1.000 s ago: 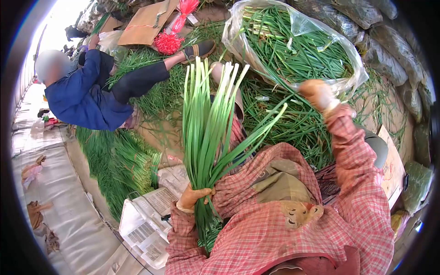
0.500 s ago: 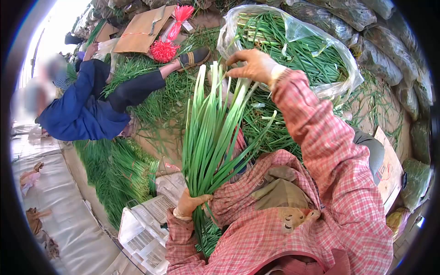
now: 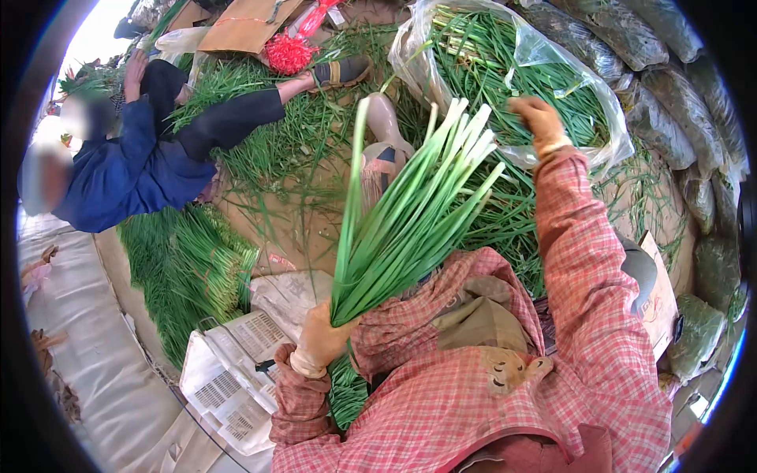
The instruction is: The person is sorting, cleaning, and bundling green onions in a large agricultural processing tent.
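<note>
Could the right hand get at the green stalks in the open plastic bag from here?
Probably yes: the right hand appears close to the plastic bag, whose wide mouth leaves many green stalks uncovered, and the left hand is well aside, holding a bunch.

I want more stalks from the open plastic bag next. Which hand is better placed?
Right, I'd judge. The right hand is raised by the plastic bag, though its fingers are too unclear to tell if they hold anything. The left hand grips the bunch of stalks, farther from the bag.
</note>
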{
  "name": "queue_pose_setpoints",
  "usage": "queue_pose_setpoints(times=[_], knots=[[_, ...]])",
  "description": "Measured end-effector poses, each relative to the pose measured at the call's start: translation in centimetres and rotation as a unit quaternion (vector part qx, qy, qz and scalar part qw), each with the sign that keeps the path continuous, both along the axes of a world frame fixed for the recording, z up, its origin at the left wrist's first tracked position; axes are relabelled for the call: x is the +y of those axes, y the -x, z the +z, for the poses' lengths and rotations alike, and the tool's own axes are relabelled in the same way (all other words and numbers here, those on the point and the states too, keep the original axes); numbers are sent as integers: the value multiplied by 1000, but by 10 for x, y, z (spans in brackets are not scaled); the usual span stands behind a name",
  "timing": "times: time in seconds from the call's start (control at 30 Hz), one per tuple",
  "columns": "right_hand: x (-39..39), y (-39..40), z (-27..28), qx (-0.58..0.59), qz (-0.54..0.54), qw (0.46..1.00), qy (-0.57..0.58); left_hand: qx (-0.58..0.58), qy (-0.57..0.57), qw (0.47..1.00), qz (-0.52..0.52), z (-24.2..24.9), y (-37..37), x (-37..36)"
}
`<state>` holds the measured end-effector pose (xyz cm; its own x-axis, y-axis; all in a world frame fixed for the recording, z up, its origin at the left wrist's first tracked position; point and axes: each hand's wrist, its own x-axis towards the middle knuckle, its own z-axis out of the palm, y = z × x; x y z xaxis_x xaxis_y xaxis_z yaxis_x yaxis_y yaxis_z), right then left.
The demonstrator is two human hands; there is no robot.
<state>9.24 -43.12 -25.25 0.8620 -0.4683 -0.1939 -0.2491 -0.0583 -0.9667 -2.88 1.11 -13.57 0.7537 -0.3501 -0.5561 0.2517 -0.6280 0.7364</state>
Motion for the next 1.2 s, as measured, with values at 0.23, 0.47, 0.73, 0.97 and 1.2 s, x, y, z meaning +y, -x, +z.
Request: queue_pose_setpoints(times=[0.23, 0.47, 0.73, 0.97, 1.2], knots=[[21, 90, 70, -73, -94, 990, 78, -68, 4, 997, 46, 4, 15, -13], [135, 56, 116, -56, 195, 820, 535, -119, -60, 990, 54, 7, 33, -30], [161, 57, 80, -84, 224, 894, 378, -116, 11, 987, 108, -12, 49, -27], [162, 149, 129, -372, 517, 741, -214, -53, -8, 990, 133, -12, 50, -22], [113, 141, 71, 117, 282, 798, 519, 136, 122, 964, 191, -21, 34, -9]])
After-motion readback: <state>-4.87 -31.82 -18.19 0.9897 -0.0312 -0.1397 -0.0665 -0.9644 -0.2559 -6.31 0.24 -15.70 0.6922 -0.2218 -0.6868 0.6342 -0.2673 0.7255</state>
